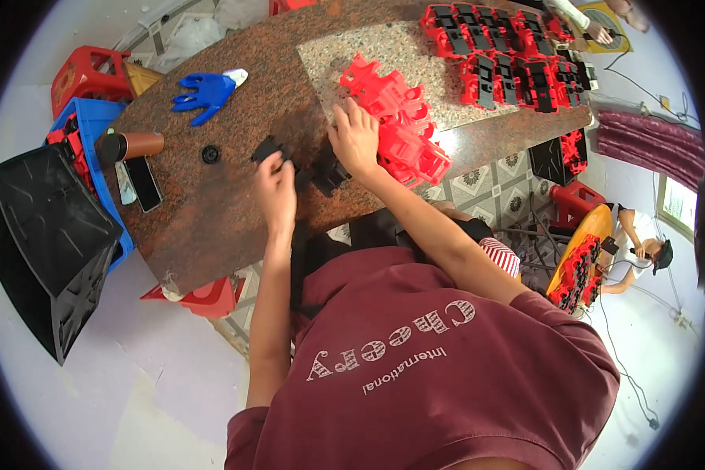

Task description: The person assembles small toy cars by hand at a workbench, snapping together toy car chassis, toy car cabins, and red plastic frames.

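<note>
My left hand [276, 192] is over the stone table, its fingers curled and closed on a small black plastic part [267, 147]. To its right my right hand [356, 139] is open with fingers stretched out, at the left side of a heap of red plastic shells [403, 129]. Whether its fingertips touch the shells is hard to tell. Several black plastic parts [329, 174] lie between my hands near the table's front edge, partly hidden by my right wrist.
A blue glove [204, 95], a brown bottle [142, 145], a phone [144, 185] and a black ring [210, 153] lie on the left. Rows of red-and-black assemblies [489, 78] stand far right. A black bin [47, 219] and blue crate [94, 117] flank the table. Other people work at right.
</note>
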Motion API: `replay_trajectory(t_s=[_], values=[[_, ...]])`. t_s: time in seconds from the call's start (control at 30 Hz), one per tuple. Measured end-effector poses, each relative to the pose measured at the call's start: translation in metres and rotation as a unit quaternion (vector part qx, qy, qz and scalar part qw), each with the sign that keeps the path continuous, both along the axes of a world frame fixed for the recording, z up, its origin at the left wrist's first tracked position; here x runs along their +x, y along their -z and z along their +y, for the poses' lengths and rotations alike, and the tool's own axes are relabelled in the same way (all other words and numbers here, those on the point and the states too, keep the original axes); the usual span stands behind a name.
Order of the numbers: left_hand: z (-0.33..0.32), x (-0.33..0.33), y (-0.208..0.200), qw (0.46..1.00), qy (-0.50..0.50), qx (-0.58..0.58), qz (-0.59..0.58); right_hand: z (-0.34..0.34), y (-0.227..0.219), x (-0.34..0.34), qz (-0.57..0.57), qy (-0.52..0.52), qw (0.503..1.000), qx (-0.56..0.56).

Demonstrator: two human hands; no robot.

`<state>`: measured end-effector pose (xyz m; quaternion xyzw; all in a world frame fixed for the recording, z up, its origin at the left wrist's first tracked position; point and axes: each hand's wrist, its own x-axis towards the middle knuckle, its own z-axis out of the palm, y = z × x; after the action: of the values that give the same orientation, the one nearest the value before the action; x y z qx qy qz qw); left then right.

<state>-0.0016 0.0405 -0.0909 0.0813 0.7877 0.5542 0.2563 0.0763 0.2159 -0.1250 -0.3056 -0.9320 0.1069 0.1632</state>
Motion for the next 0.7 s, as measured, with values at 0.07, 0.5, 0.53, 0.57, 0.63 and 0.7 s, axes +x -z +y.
replay_trajectory(t_s=[0.07,0.5,0.53,0.57,0.63,0.7], values=[[0.047,-0.005,-0.019,0.996,0.038,0.048,-0.068,0.017,-0.031,-0.001,0.093,0.082,0.991,0.053],[0.119,-0.066,-0.020,0.871,0.049,0.291,-0.394,0.065,-0.125,0.009,0.160,-0.316,0.920,-0.167],[0.104,-0.068,-0.019,0.876,0.026,0.323,-0.358,0.060,-0.122,0.006,0.162,-0.318,0.919,-0.169],[0.084,-0.069,-0.020,0.869,0.011,0.383,-0.313,0.055,-0.116,0.003,0.188,-0.231,0.926,-0.232],[0.031,-0.069,-0.024,0.859,-0.009,0.413,-0.303,0.049,-0.085,0.006,0.112,-0.160,0.939,-0.282],[-0.016,-0.055,-0.040,0.850,-0.035,0.409,-0.331,0.034,-0.036,0.007,-0.092,-0.202,0.943,-0.247]])
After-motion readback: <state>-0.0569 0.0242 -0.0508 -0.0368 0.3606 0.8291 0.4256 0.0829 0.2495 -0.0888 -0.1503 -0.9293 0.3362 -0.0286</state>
